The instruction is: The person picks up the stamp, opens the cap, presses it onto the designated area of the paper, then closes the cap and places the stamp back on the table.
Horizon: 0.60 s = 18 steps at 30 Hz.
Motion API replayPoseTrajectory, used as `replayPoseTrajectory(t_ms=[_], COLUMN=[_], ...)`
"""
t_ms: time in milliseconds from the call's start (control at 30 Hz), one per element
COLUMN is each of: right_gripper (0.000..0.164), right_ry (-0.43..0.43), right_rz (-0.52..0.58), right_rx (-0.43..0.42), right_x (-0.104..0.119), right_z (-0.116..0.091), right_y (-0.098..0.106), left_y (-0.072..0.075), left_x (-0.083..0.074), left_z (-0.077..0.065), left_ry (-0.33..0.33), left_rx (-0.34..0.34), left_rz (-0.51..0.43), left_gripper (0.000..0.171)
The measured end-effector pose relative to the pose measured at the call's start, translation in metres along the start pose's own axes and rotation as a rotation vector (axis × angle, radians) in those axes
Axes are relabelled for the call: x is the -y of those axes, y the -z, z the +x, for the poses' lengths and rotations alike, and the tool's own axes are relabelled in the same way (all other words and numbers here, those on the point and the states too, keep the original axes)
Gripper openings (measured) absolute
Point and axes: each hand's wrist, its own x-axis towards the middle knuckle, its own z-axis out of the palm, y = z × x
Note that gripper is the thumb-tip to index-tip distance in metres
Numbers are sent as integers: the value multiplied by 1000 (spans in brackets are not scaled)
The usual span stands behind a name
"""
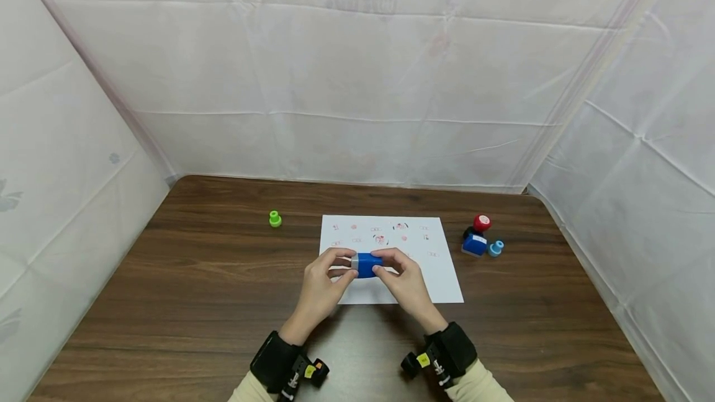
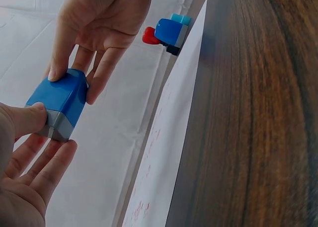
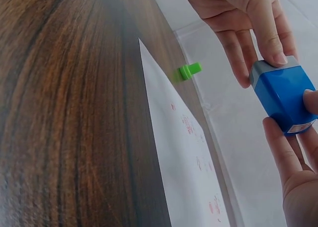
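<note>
A blue stamp [image 1: 368, 265] with a grey cap [image 2: 58, 126] is held sideways between both hands, raised over a white sheet of paper [image 1: 402, 290]. My left hand [image 1: 321, 290] pinches the grey cap end, thumb on one face and fingers on the opposite one. At the blue end, my right hand [image 1: 410, 284] grips the body between thumb and fingers. In the right wrist view a small label [image 3: 300, 127] shows on that end. Red stamp prints [image 1: 381, 240] are scattered over the upper part of the paper.
A small green stamp [image 1: 275, 220] stands left of the paper on the wooden table [image 1: 184, 303]. To the right cluster a red-topped stamp [image 1: 482, 223], another blue stamp [image 1: 475, 244] and a light blue stamp [image 1: 495, 249]. White sheeting [image 1: 357, 79] walls the back and sides.
</note>
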Motion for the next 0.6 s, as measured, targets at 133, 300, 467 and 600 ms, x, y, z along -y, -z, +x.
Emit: replayPoseTrajectory(t_ms=[133, 300, 467, 600], right_gripper=[22, 22, 23, 24], right_ry=[20, 6, -41, -70], right_rz=[-3, -1, -45, -59], right_rx=[0, -4, -67, -72], right_x=[-5, 5, 26, 18], right_z=[1, -1, -2, 2], right_y=[0, 5, 20, 28], left_y=[0, 9, 27, 36], left_x=[-3, -22, -27, -25], left_z=[0, 1, 3, 4], left_ry=[8, 2, 3, 20], left_rx=[-7, -12, -95, -102], left_rz=[-9, 3, 25, 49], left_gripper=[30, 29, 31, 31])
